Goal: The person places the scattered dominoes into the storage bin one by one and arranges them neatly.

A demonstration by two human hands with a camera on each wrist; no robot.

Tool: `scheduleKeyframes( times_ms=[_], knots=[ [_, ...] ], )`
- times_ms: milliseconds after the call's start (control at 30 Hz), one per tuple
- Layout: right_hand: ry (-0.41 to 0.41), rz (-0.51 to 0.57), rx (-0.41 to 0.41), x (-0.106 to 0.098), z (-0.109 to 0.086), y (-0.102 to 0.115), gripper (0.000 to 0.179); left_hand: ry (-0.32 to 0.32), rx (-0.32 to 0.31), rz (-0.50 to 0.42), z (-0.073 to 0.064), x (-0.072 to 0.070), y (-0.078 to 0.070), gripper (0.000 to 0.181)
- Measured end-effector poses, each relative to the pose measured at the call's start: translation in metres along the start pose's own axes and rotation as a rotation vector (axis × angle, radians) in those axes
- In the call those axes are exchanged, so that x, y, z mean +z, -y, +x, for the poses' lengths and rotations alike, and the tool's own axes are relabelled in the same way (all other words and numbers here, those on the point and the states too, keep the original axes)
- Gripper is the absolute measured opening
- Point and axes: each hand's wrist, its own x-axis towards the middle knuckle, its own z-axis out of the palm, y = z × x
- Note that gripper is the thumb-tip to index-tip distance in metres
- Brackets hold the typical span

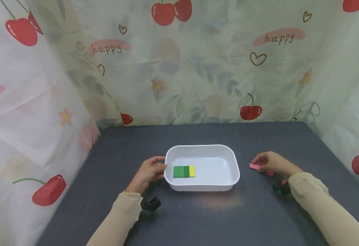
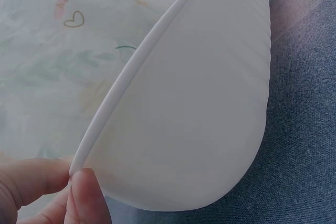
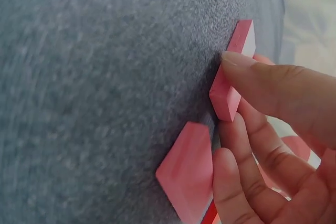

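My left hand point(image 1: 146, 175) pinches the left end of a white plastic tub point(image 1: 216, 167). In the left wrist view, the thumb and a finger grip the rim beside the tub's smooth wall point(image 2: 189, 103). Inside the tub, at its left side, several green blocks point(image 1: 181, 172) and a yellow block point(image 1: 192, 171) lie in a tight row. Right of the tub, my right hand point(image 1: 274, 163) holds a flat pink block point(image 3: 222, 87) between thumb and fingers, low at the table surface. Another pink block point(image 3: 188, 171) lies close by, near the curled lower fingers.
A further pink block point(image 1: 284, 182) shows by the right wrist, partly hidden by the black wristband point(image 1: 285, 188). The dark grey table point(image 1: 198, 218) carries everything. Behind it hangs a printed curtain point(image 1: 185, 75), with more fabric at both sides.
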Motion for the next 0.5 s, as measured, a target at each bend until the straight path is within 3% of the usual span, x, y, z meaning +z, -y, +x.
scheduleKeyframes(
  times_ms=[500],
  knots=[
    [-0.016,-0.011,0.011,0.0029,0.0025,0.0062,0.027,-0.006,0.001,0.002,0.0,-0.0005,0.0009,0.041]
  ],
)
